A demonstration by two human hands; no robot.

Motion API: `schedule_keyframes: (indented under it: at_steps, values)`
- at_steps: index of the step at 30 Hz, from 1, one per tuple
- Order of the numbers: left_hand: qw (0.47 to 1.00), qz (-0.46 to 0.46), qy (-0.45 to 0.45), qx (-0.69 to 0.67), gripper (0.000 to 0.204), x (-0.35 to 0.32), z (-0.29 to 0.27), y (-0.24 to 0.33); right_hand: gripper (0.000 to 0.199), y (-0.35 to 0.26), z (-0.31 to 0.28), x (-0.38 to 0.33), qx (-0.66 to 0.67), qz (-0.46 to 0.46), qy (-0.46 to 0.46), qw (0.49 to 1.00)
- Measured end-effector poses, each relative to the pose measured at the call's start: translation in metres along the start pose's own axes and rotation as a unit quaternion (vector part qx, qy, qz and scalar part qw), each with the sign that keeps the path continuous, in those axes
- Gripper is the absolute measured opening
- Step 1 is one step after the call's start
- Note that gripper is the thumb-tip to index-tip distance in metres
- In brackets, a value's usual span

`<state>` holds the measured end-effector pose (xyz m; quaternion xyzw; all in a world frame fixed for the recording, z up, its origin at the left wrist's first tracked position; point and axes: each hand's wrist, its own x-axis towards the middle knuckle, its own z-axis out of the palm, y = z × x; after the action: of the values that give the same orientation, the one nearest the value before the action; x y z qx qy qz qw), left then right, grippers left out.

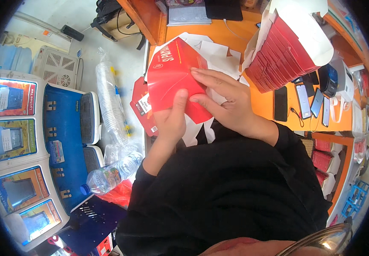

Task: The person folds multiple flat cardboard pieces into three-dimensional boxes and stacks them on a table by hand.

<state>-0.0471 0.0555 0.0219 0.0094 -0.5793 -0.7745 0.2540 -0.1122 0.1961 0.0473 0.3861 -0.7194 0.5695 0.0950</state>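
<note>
"Holding what?"
"A red folded carton point(171, 79) with white lettering: left hand point(169, 122) gripping it, thumb on top; right hand point(232, 101) pinching its edge, above the table point(293, 123)."
"Other print?"
"White label point(144, 103) on a red card point(148, 124) alongside."

We see an orange bench point(246, 30) ahead and to our right, with an orange upright panel point(141, 21) at its left end; an orange-edged compartment point(343, 175) opens beneath its right side; to our left, pale floor point(127, 51) runs past a vented, light-coloured appliance point(58, 68); nearer us stands a white-and-blue drinks dispenser point(67, 132), its picture panels point(10, 143) shining brightly.
</note>
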Motion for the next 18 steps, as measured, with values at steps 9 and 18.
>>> schedule_keyframes:
  at_steps: [9,18]
  values:
    - [0.984,-0.007,-0.078,0.161,0.026,0.002,0.0,0.013,0.078,-0.008,-0.005,0.002,0.029,-0.007,-0.034,0.999]
    - [0.833,0.242,-0.171,0.468,0.033,0.02,-0.005,0.005,0.039,-0.009,-0.016,0.013,-0.128,-0.009,-0.034,0.991]
